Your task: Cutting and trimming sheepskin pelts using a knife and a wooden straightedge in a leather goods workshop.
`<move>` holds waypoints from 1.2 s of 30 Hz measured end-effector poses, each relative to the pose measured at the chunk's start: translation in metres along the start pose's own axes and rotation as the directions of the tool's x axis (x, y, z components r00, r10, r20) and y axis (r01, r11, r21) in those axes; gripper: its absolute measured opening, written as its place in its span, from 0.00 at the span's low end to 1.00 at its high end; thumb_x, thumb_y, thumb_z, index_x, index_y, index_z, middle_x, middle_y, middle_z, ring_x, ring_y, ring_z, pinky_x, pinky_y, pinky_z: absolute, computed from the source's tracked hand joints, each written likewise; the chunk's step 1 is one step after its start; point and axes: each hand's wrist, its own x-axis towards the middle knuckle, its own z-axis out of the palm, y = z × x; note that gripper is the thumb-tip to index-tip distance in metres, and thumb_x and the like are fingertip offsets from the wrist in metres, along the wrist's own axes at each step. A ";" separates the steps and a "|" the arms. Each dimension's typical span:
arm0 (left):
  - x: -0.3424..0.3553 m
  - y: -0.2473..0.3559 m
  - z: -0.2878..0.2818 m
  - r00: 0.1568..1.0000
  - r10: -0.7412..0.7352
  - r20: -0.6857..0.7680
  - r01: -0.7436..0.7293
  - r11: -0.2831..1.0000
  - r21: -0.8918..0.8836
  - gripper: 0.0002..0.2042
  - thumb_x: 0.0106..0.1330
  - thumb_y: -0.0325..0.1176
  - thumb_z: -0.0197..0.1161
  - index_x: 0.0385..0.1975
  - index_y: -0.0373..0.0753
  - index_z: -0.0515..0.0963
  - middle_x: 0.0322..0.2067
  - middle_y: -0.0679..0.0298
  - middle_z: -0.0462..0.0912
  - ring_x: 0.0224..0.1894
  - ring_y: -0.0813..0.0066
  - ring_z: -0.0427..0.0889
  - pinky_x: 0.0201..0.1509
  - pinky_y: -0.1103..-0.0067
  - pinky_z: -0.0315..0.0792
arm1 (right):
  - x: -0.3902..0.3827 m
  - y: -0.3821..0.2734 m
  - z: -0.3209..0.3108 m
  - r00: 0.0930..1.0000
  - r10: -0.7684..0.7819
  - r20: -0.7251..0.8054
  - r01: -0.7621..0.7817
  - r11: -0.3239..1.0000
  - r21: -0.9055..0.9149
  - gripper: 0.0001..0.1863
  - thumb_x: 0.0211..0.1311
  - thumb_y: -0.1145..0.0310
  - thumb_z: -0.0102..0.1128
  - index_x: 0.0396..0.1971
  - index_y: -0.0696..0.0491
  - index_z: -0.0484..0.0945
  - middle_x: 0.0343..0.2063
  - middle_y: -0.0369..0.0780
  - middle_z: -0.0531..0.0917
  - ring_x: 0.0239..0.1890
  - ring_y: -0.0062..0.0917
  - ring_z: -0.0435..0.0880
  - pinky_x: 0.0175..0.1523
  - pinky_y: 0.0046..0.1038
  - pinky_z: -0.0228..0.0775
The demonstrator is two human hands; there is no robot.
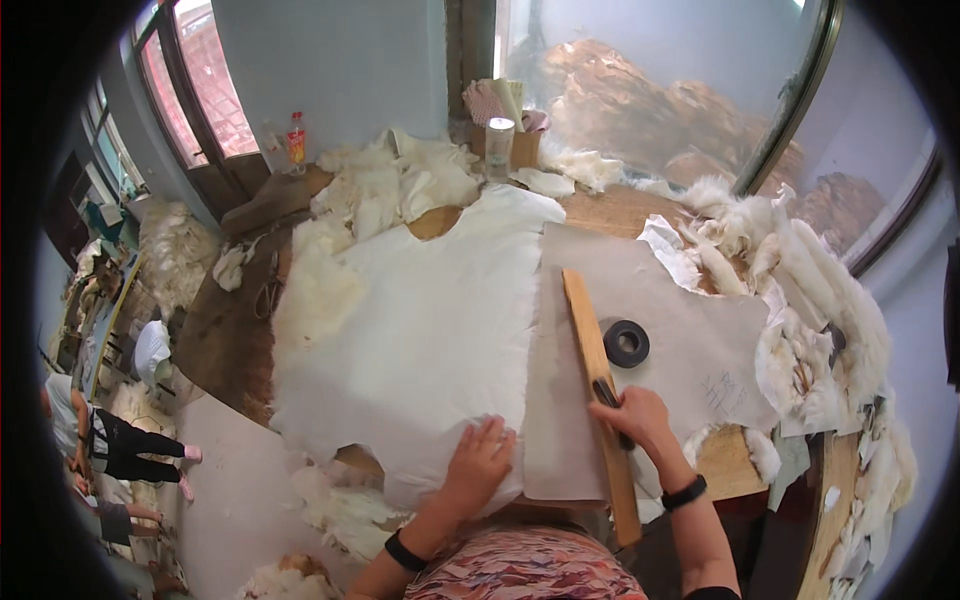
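The right hand, closed around a dark tool, is at the wooden strip pointing lengthwise away; the left hand lies open on white hide.

Wooden table: white hide, greyish sheet alongside, fleece scraps around.

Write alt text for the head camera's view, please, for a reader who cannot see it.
A person's left hand rests on a pale hide spread over a wooden table, while the right hand grips a dark tool over a wooden strip lying on a grey-beige sheet. A black ring-shaped roll lies beside the strip, with fleece pieces around the table.
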 end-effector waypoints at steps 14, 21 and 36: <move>-0.050 0.010 0.000 0.939 0.343 -0.009 -0.336 0.915 -0.224 0.18 0.56 0.29 0.56 0.47 0.33 0.76 0.54 0.53 0.74 0.58 0.58 0.72 0.62 0.65 0.65 | 0.043 -0.086 0.049 0.957 0.041 -0.287 -0.049 0.999 -0.020 0.35 0.43 0.36 0.62 0.24 0.60 0.84 0.25 0.50 0.84 0.31 0.42 0.84 0.35 0.39 0.75; -0.055 0.015 -0.010 0.920 0.392 0.008 -0.391 0.919 -0.055 0.17 0.54 0.29 0.58 0.44 0.32 0.77 0.46 0.56 0.77 0.48 0.64 0.76 0.50 0.71 0.72 | 0.052 -0.089 0.045 0.956 0.058 -0.287 -0.063 0.998 -0.008 0.26 0.46 0.43 0.62 0.27 0.55 0.85 0.27 0.46 0.84 0.33 0.41 0.84 0.35 0.38 0.75; -0.048 0.013 -0.001 0.913 0.385 -0.135 -0.378 0.923 0.074 0.14 0.52 0.28 0.61 0.40 0.33 0.77 0.40 0.59 0.78 0.43 0.67 0.78 0.42 0.74 0.73 | -0.068 -0.060 0.070 0.924 -0.216 0.316 -0.245 0.298 0.922 0.17 0.65 0.54 0.54 0.36 0.54 0.76 0.19 0.30 0.73 0.22 0.17 0.70 0.28 0.21 0.65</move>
